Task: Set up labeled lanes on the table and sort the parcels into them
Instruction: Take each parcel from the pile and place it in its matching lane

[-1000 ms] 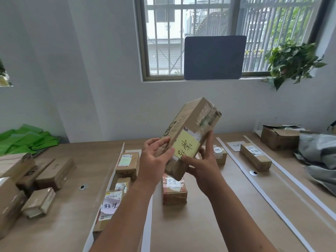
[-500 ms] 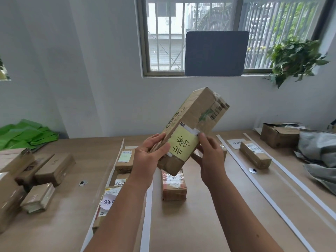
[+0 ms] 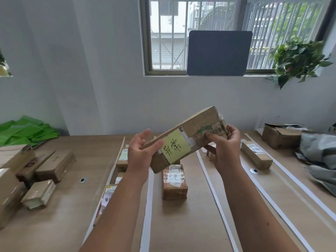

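Observation:
A long brown parcel (image 3: 192,131) with a yellow handwritten note is held in the air above the table, tilted up to the right. My left hand (image 3: 140,153) holds its lower left end, thumb on the front face. My right hand (image 3: 227,144) grips its upper right end, thumb pressed near the barcode label. White strips (image 3: 148,202) mark lanes on the wooden table (image 3: 190,224). A taped parcel (image 3: 174,182) lies in the middle lane below the held one. Labelled parcels (image 3: 121,157) lie in the left lane, another parcel (image 3: 256,157) in the right lane.
Several unsorted brown parcels (image 3: 54,166) are stacked at the table's left side, with green bags (image 3: 25,130) behind them. An open carton (image 3: 280,135) and grey mailer bags (image 3: 321,157) sit at the right. A plant (image 3: 298,59) hangs by the window.
The parcel has tipped from nearly upright toward level and dropped lower. My right hand slid from its lower middle up to its right end. My left hand stays at the lower end.

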Available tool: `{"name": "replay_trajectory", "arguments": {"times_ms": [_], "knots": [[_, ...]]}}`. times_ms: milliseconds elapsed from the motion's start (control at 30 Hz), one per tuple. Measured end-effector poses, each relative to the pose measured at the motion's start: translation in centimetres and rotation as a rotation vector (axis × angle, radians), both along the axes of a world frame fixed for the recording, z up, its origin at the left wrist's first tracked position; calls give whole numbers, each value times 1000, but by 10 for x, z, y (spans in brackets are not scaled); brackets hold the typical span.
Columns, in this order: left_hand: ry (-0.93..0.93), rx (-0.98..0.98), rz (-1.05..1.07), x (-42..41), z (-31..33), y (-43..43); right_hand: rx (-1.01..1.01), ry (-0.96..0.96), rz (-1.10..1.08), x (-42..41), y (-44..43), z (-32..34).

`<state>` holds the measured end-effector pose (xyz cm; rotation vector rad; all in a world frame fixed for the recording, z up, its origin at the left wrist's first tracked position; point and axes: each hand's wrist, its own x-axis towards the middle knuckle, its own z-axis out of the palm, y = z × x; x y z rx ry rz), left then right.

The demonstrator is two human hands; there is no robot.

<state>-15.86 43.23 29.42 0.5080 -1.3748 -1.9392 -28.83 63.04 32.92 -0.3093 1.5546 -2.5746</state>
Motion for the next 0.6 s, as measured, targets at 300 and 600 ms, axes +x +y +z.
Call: {"name": "replay_trajectory", "arguments": {"times_ms": [300, 600], "knots": [[16, 50, 160, 1, -9, 7, -112, -101, -14, -11, 4, -39], [-241, -107, 8, -27, -70, -14, 264, -120, -113, -18, 21, -91]]}}
